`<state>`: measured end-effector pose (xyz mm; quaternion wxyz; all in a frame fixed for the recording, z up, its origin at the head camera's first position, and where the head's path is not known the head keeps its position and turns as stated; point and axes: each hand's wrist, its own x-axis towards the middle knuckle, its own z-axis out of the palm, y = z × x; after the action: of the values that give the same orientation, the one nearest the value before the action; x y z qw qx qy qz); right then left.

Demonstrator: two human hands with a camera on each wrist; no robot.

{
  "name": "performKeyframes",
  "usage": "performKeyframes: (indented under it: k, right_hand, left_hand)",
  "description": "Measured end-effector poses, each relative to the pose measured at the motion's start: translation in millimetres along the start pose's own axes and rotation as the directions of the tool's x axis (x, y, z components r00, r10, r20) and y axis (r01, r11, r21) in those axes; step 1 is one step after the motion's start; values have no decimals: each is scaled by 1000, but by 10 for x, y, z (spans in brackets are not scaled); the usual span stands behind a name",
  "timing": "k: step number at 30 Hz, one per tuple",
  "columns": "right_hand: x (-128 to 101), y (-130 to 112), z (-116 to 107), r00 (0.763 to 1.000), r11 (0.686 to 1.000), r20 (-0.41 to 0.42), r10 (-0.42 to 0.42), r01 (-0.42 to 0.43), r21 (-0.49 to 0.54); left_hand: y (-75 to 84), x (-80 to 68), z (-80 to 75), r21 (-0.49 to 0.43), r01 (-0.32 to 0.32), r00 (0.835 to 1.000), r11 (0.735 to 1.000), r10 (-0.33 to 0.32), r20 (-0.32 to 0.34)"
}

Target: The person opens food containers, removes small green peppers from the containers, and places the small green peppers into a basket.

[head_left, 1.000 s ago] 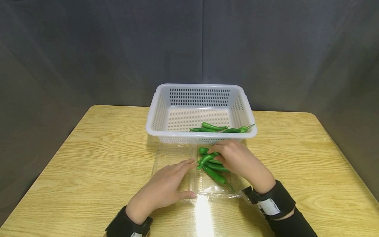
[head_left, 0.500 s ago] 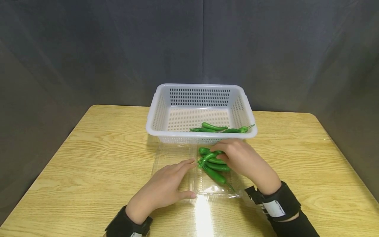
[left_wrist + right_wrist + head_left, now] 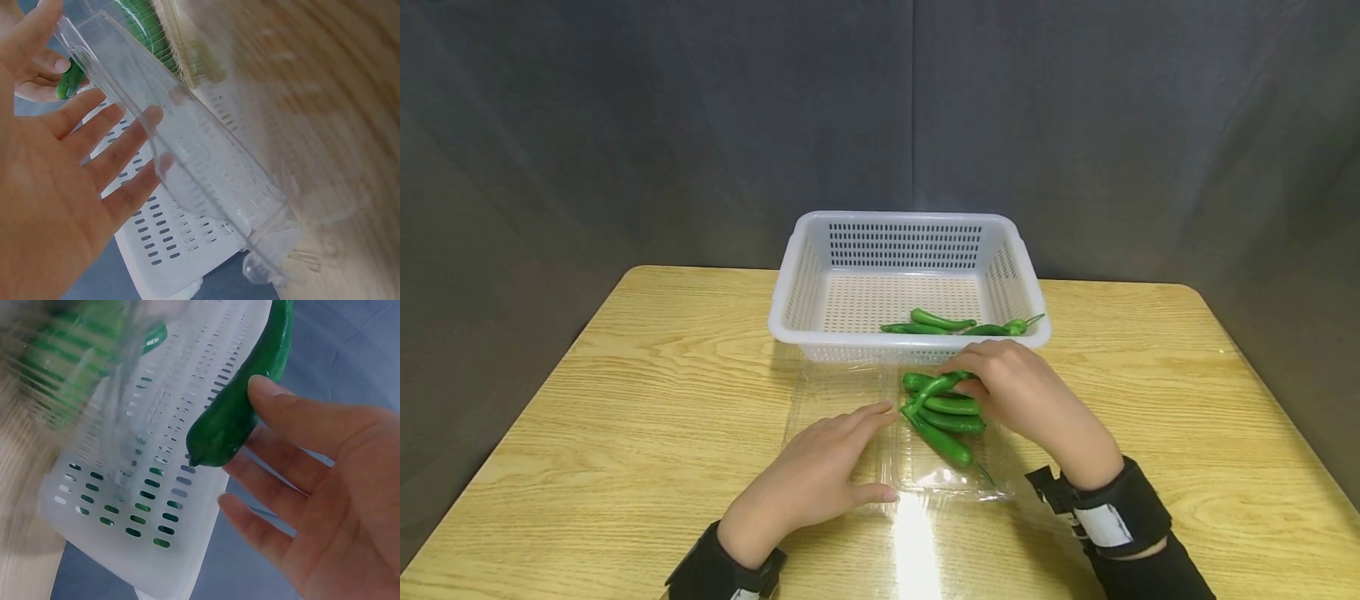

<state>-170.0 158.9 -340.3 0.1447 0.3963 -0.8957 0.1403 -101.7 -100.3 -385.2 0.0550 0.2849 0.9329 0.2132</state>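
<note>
My right hand [image 3: 1037, 400] pinches a green chili pepper [image 3: 934, 390] between thumb and fingers, above the right half of a clear plastic clamshell box [image 3: 842, 387]. In the right wrist view the thumb lies along the held pepper [image 3: 228, 428], near its blunt end. Several other green peppers [image 3: 946, 446] lie side by side in that half of the box. My left hand [image 3: 820, 462] stays at the box's left half, fingers extended and thumb apart. The left wrist view shows its fingertips at the clear plastic wall [image 3: 194, 150].
Just behind the box stands a white slotted basket [image 3: 910, 340], with several green peppers [image 3: 943, 321] along its near side. Both sit on a wooden table [image 3: 655, 400]. A dark cloth backdrop [image 3: 700, 133] rises behind the table.
My right hand has shifted slightly to the right, and the pinched pepper has moved right and up with it, uncovering more of the peppers below. The left hand has stayed in place.
</note>
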Motion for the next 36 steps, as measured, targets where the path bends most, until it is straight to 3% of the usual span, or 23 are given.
performKeyframes:
  k: [24,36]
  right_hand:
    - [-32,56,-123,992,999,-121,-23,28,42]
    - [-43,80,-180,991,999,-131,-10,15,36]
  left_hand:
    - [5,-7,11,-7,-15,1000,1000,15,-12]
    - [4,4,8,-2,-8,1000,1000,8,0]
